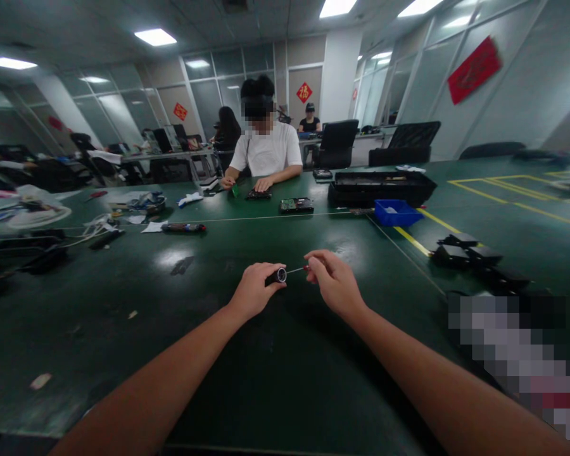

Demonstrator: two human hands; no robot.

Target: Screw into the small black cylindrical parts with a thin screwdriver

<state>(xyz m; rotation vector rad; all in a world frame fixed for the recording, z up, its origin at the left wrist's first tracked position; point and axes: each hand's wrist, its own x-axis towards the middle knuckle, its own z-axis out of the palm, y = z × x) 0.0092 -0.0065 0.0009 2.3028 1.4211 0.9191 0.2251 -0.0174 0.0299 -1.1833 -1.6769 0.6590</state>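
Observation:
My left hand (255,291) is closed round a small black cylindrical part (280,275) with a silvery ring at its end; its exact kind does not show. Between the fingers of my right hand (333,278) is a thin screwdriver (297,270) with a red handle. Its metal shaft points left and its tip reaches the side of the black part; I cannot tell whether they touch. Both hands are above the middle of the green table (275,380).
Across the table a person in a white shirt (268,149) handles a dark device (259,194). Near them lie a circuit-board device (296,205), a black tray (382,188) and a blue bin (397,213). Several black boxes (484,256) stand right; a dark tool (184,228) lies left.

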